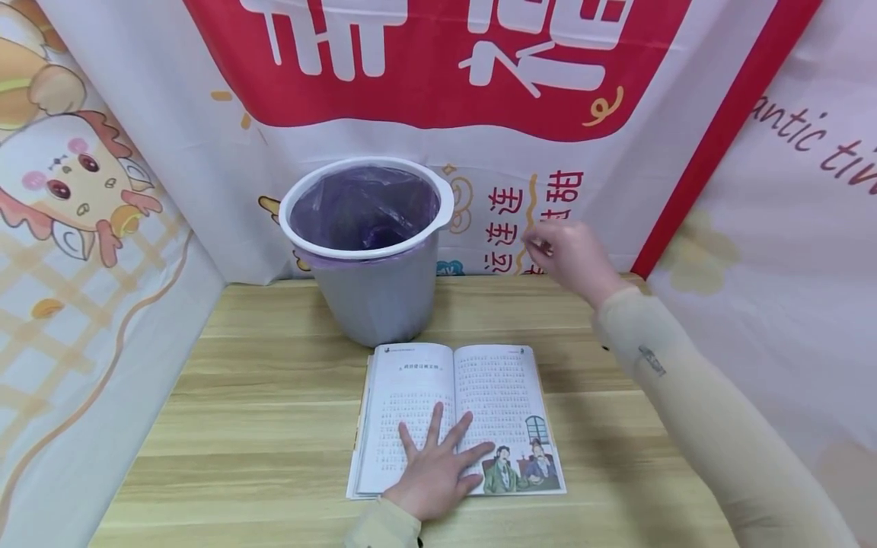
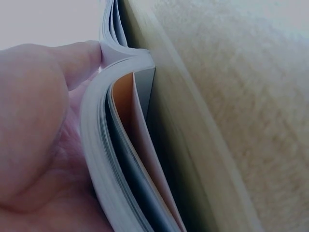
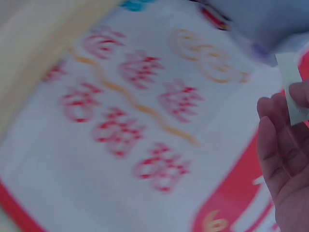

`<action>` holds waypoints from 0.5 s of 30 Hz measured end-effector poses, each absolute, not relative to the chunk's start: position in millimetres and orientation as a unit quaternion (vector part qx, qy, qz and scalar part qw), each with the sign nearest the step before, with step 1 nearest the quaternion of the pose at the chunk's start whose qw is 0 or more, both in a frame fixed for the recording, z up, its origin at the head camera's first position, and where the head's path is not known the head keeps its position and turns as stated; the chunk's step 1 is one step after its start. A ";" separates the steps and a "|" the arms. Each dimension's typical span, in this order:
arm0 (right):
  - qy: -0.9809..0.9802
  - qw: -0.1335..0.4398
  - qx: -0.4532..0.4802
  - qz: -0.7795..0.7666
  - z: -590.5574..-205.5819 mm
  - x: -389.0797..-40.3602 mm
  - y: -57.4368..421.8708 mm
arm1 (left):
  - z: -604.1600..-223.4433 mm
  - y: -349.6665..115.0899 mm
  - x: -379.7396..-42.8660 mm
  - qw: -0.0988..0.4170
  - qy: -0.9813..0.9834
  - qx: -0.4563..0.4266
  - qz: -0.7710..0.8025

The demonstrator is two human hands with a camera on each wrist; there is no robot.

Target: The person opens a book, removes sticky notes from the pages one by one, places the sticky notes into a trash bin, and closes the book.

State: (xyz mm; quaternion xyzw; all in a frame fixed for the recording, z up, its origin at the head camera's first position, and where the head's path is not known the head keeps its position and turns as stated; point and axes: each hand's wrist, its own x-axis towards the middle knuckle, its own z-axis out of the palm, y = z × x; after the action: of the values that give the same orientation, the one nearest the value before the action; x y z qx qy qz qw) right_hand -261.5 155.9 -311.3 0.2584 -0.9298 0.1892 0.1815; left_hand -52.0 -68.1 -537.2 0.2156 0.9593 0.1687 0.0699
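An open book [image 1: 489, 388] lies flat on the wooden table, its pages printed with text and a small picture at lower right. My left hand [image 1: 435, 472] rests on it, fingers spread across both pages near the bottom of the fold. In the left wrist view the thumb touches the book's pages [image 2: 91, 125] by the fold. My right hand [image 1: 572, 255] is raised above the table, right of the trash can [image 1: 373, 297]. The right wrist view shows it pinching a pale flat strip [image 3: 286, 72] between thumb and fingers; the strip's far end is out of frame.
The grey trash can has a white rim [image 1: 445, 202] and a purple bag lining [image 1: 322, 205]; it stands just behind the book. A printed cloth [image 1: 288, 183] hangs at the table's back edge, with more cloth on both sides.
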 end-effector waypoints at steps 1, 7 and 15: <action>-0.930 0.178 0.256 0.192 -300.5 -263.1 146.5 | -534.9 -68.6 -51.9 0.073 0.959 0.215 0.168; -0.930 0.154 0.277 0.185 -255.0 -275.3 83.0 | -528.5 -70.7 -53.1 0.090 0.961 0.209 0.157; -0.945 0.126 0.276 0.122 -245.5 -301.3 22.6 | -533.0 -70.5 -54.9 0.090 0.962 0.214 0.146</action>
State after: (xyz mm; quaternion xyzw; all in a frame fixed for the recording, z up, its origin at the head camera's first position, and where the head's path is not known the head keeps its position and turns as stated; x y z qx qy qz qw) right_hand -301.3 22.6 -245.5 0.2762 -0.9451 0.1216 0.1256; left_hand -54.9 -70.5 -533.0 0.2139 0.9618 0.1458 0.0895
